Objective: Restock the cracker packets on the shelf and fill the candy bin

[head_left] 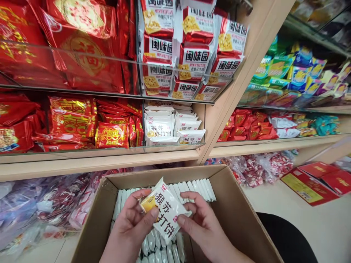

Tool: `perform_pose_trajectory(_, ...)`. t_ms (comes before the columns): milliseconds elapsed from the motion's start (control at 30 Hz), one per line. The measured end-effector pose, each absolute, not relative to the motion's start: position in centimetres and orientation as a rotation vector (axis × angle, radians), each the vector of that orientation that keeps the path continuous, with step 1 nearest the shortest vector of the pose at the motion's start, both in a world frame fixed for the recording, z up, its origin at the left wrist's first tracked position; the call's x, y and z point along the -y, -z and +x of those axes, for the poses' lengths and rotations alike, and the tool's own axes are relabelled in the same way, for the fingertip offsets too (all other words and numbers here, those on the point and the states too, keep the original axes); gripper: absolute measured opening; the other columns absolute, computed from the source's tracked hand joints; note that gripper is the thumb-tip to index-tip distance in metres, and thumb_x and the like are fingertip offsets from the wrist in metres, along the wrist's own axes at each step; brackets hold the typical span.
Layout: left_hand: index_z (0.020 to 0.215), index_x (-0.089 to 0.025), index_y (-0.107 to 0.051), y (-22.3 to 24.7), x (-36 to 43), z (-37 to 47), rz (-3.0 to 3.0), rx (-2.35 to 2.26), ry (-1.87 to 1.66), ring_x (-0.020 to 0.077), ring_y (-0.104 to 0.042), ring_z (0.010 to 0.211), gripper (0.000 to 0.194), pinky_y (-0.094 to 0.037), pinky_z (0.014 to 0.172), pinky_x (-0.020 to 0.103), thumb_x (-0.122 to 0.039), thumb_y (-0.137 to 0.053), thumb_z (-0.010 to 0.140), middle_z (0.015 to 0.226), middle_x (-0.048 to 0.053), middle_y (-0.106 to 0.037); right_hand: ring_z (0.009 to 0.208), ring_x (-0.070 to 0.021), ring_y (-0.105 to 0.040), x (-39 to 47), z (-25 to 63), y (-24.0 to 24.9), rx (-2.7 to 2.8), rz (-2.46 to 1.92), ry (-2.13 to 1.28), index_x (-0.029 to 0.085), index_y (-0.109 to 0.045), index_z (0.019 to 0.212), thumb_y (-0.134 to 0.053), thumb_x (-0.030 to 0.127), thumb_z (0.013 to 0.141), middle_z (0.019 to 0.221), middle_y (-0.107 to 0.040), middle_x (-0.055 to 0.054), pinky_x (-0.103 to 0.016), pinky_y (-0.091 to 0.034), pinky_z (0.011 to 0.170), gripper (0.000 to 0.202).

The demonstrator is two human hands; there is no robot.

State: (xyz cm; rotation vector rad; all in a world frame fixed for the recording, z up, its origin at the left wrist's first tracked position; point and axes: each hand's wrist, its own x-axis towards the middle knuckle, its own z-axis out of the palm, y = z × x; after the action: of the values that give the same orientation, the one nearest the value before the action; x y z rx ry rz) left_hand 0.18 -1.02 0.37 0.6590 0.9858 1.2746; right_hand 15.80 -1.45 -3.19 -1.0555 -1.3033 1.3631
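Observation:
A white packet of soda crackers with dark lettering and a yellow corner is held up between both hands, tilted. My left hand pinches its left side, thumb on the front. At its right edge my right hand grips with thumb and fingers. Beneath the hands stands an open cardboard box, where several rows of similar white packets stand on edge. The hands hide part of the rows.
Behind the box, a wooden shelf with clear fronts holds white cracker packets, red-and-gold packets and red-white packets. Bagged goods lie at left. A red carton and a black round object are at right.

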Motion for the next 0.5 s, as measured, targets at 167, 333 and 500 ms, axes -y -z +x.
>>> perform_pose_trajectory(167,0.083,-0.024,-0.047,0.5,0.8,0.3,0.704,-1.042,-1.380,0.0099,-0.057,0.062,0.039,-0.047,0.058,0.017,-0.025,-0.077,0.058,0.068,-0.005,-0.062,0.103,-0.0279,-0.048,1.4,15.8,2.6,2.051,-1.065,-0.141,0.018,-0.053,0.106,-0.061,0.038,0.072,0.117,-0.048,-0.014,-0.045,-0.046,0.082,0.040)
perform_pose_trajectory(333,0.081,-0.025,-0.049,-0.5,1.6,0.4,0.681,-0.985,-1.467,0.0160,-0.060,0.077,0.037,-0.051,0.066,0.024,-0.028,-0.077,0.058,0.086,-0.003,-0.062,0.101,-0.0252,-0.051,0.3,15.4,0.9,2.219,-0.866,0.296,0.006,-0.052,0.108,-0.055,0.010,0.075,0.109,-0.057,-0.018,-0.040,-0.050,0.081,0.033)
perform_pose_trajectory(500,0.089,-0.026,-0.055,-1.4,2.0,-0.2,0.750,-0.933,-1.423,0.0224,-0.061,0.080,0.025,-0.051,0.065,0.029,-0.034,-0.067,0.068,0.090,0.001,-0.065,0.111,-0.0222,-0.048,-5.1,17.2,-3.5,2.139,-0.714,0.490,0.011,-0.044,0.118,-0.049,0.008,0.079,0.112,-0.057,-0.015,-0.042,-0.045,0.091,0.040)
